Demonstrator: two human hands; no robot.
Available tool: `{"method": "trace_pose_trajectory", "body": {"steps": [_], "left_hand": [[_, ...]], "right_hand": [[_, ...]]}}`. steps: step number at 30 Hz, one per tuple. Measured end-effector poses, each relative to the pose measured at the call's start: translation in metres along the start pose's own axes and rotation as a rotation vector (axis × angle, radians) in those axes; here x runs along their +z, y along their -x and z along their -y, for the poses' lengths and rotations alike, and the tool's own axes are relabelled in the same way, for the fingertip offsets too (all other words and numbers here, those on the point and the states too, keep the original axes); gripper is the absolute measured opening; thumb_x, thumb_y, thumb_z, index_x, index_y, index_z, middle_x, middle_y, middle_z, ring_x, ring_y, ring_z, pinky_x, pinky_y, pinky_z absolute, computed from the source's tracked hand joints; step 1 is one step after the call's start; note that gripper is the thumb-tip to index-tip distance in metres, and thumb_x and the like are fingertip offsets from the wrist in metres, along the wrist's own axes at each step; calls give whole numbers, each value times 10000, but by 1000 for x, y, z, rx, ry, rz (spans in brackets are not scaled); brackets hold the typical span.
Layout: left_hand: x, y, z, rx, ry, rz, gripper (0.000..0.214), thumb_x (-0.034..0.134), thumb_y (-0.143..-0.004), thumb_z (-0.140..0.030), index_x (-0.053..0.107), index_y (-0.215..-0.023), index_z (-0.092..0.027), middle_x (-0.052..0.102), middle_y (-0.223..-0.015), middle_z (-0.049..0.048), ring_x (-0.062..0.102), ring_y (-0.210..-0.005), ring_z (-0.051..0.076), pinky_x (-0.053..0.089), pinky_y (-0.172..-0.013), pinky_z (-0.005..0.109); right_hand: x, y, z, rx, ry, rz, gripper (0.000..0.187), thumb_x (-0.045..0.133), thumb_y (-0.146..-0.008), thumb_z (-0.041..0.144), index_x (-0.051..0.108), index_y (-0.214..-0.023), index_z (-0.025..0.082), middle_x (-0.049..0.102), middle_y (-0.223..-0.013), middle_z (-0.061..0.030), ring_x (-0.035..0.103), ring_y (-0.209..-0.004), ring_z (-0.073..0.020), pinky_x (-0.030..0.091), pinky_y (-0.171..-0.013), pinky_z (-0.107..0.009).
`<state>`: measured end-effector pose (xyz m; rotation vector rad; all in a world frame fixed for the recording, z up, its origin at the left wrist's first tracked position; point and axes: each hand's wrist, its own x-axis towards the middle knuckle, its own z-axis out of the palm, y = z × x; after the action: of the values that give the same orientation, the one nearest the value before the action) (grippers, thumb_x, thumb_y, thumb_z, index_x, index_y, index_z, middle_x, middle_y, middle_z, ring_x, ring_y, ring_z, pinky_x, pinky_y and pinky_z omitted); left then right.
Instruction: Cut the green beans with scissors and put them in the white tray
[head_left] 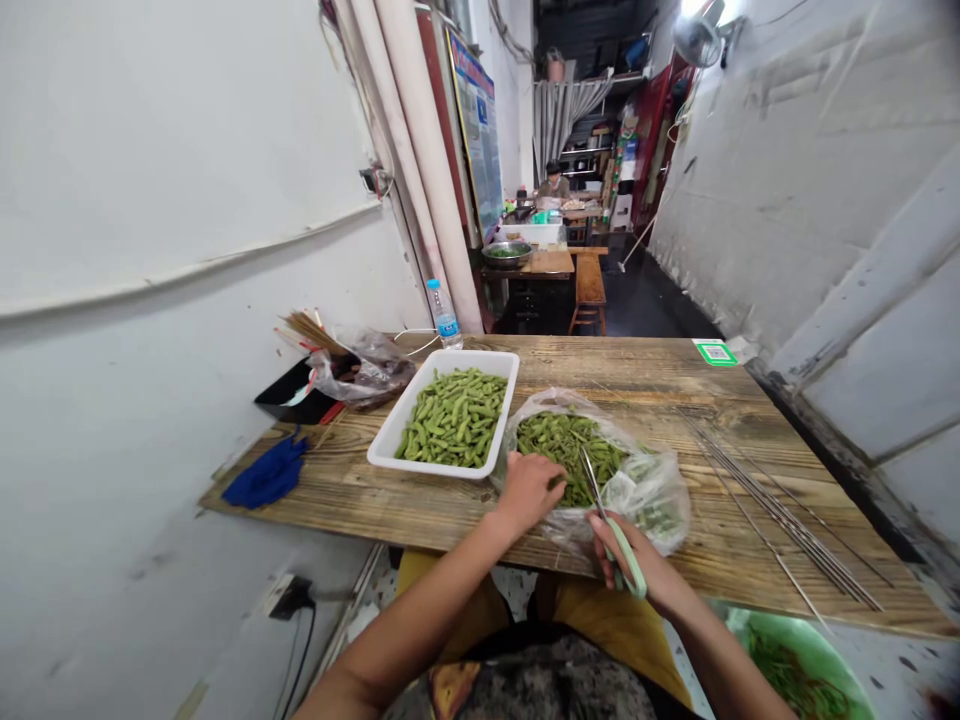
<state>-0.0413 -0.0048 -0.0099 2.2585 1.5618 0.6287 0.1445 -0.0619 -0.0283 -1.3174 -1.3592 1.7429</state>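
Observation:
My right hand (616, 550) is closed round the pale green handles of a pair of scissors (592, 478). The metal blades point up and away, over the pods. My left hand (534, 488) lies at the near left side of a clear plastic bag (660, 490), its fingers bent but apart over the green soybean pods (562, 445) inside. No pod shows between those fingers; their tips are partly hidden. Left of the bag stands a white plastic tray (382, 450), holding many green pods (454, 418).
Metal skewers (787, 515) lie on the wooden table (645, 370) at right. A water bottle (445, 318), a black box (289, 395) and blue cloth (266, 472) are at left. Below the right edge sits a green basin (802, 665). A person (553, 183) sits far back.

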Motion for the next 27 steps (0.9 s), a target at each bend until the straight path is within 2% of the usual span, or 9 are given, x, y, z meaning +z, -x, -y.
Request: {"method": "trace_pose_trajectory", "body": {"steps": [3,6,11,16,19,22,25,27], "left_hand": [[-4,-4,1,-170,318,-26,210,572,-781,-282,699,-890,-156,693,-748,35,593,-687,149,412,-730,288],[-3,-6,0,-237,519,21,233,589,-750,-295,704,-852,-120,693,-731,44,582,-641,138,410,-613,238],[2,-5,-5,-265,597,24,230,601,-724,-302,706,-794,-109,690,-710,45,563,-613,127,401,-586,224],[4,-6,-7,-264,627,22,230,597,-717,-297,702,-769,-98,684,-693,53,555,-595,124,391,-562,219],[4,-7,-6,-254,605,18,213,600,-713,-286,701,-763,-105,687,-700,52,567,-611,130,399,-573,222],[5,-8,-6,-256,622,17,183,613,-703,-277,692,-747,-118,686,-694,47,583,-626,137,410,-578,224],[5,-10,-8,-332,772,20,118,637,-683,-236,647,-718,-123,670,-647,33,583,-562,123,416,-545,218],[2,-11,-10,-433,956,11,97,645,-682,-204,591,-714,-130,651,-594,19,586,-511,111,413,-513,205]], "right_hand": [[1,0,-1,-16,27,16,407,461,-819,596,480,-888,195,441,-626,65,453,-470,-83,438,-404,-219],[2,-1,-1,-54,22,38,405,454,-829,587,482,-930,196,451,-658,55,460,-484,-83,444,-406,-217],[3,-3,-1,-60,77,58,431,453,-835,578,482,-1022,191,434,-636,61,449,-465,-81,425,-396,-209],[2,-2,4,-60,126,51,446,447,-833,584,483,-1030,185,434,-623,60,453,-472,-89,430,-404,-215],[2,-1,5,-82,133,43,417,463,-827,578,491,-978,191,438,-595,66,451,-459,-86,427,-409,-212],[5,-1,5,-65,72,35,390,484,-808,589,479,-836,199,415,-549,80,414,-397,-70,392,-358,-200],[9,-3,4,-13,-20,10,401,519,-775,603,434,-745,212,392,-520,94,368,-342,-59,348,-294,-191],[11,-5,4,-21,-53,-10,402,536,-763,604,438,-770,214,405,-527,94,379,-347,-64,357,-294,-194]]}}
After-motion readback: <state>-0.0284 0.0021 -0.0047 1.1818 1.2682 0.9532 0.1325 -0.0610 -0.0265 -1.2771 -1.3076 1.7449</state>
